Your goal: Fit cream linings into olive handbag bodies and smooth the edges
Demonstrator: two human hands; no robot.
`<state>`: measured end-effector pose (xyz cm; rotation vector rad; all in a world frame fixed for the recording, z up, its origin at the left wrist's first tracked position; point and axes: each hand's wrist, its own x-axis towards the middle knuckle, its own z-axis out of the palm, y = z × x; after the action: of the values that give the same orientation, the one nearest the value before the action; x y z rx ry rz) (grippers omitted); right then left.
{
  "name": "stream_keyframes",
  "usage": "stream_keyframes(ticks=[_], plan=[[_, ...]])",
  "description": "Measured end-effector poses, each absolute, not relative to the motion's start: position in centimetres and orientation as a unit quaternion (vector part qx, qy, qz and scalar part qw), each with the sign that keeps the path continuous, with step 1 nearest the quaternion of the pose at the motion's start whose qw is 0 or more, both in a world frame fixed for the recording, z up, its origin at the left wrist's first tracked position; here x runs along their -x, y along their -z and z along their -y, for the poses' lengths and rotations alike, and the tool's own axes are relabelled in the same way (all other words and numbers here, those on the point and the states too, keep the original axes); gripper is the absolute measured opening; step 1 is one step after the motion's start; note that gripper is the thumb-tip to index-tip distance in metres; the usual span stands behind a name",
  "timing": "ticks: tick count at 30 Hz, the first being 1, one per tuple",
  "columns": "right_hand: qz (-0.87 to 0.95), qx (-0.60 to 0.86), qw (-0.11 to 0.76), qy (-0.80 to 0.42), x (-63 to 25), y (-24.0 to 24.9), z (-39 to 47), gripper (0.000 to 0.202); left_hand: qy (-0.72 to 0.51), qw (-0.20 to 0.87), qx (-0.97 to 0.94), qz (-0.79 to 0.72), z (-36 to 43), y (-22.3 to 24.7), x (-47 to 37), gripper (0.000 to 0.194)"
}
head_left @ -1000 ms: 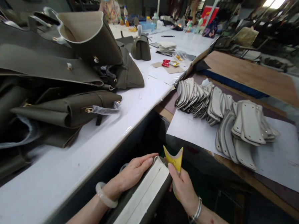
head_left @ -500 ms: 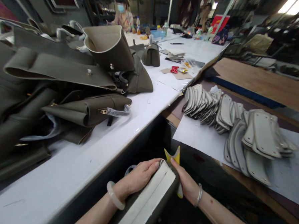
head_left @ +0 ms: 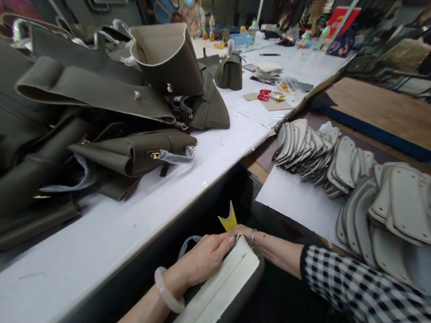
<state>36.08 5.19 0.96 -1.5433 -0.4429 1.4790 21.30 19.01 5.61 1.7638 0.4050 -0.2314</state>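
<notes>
A dark olive bag with a pale, flat face [head_left: 222, 286] lies tilted at the bottom centre. My left hand [head_left: 206, 258] is closed over its upper left edge, thumb near the top corner. Just behind that corner is my right hand [head_left: 243, 233], its fingers mostly hidden by the bag. From my right hand sticks up a yellow piece [head_left: 228, 220] with a notched, two-pointed end. A clear-wrapped handle [head_left: 187, 245] shows beyond my left hand.
A white table [head_left: 149, 203] on the left bears a heap of olive bags [head_left: 99, 90]. At right, grey curved pieces [head_left: 401, 200] lie stacked on white paper [head_left: 285, 191]. Farther back are snack packets [head_left: 264, 95], bottles and two people.
My right hand has moved from the bag's right side to behind its top corner, carrying the yellow piece leftward. The checked right sleeve now shows. The view has shifted slightly.
</notes>
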Motion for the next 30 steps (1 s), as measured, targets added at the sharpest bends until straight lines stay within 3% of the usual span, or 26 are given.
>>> stream_keyframes(ticks=[8,12,17,22,26,30], plan=[[0.144,0.537,0.464,-0.690,-36.2,-4.2,-2.5,0.052,0.118,0.591,-0.780,-0.169,-18.9,-6.4,-21.2,0.045],[0.183,0.536,0.453,-0.689,-36.4,-3.1,-3.0,0.054,0.112,0.562,-0.788,-0.223,-18.3,-6.7,-21.2,0.039],[0.290,0.666,0.346,-0.593,-39.4,0.3,-6.4,0.040,0.080,0.560,-0.787,-0.246,-18.0,-6.7,-21.3,0.037],[0.328,0.670,0.220,-0.629,-46.0,-2.5,-6.3,0.060,0.070,0.558,-0.786,-0.256,-18.1,-6.6,-21.4,0.038],[0.469,0.588,0.050,-0.657,-48.1,-5.3,-6.8,0.067,0.063,0.560,-0.777,-0.278,-18.1,-6.7,-21.4,0.039],[0.615,0.616,0.039,-0.490,-46.9,-5.3,-9.9,0.055,0.035,0.581,-0.751,-0.312,-17.9,-6.2,-21.3,0.070]])
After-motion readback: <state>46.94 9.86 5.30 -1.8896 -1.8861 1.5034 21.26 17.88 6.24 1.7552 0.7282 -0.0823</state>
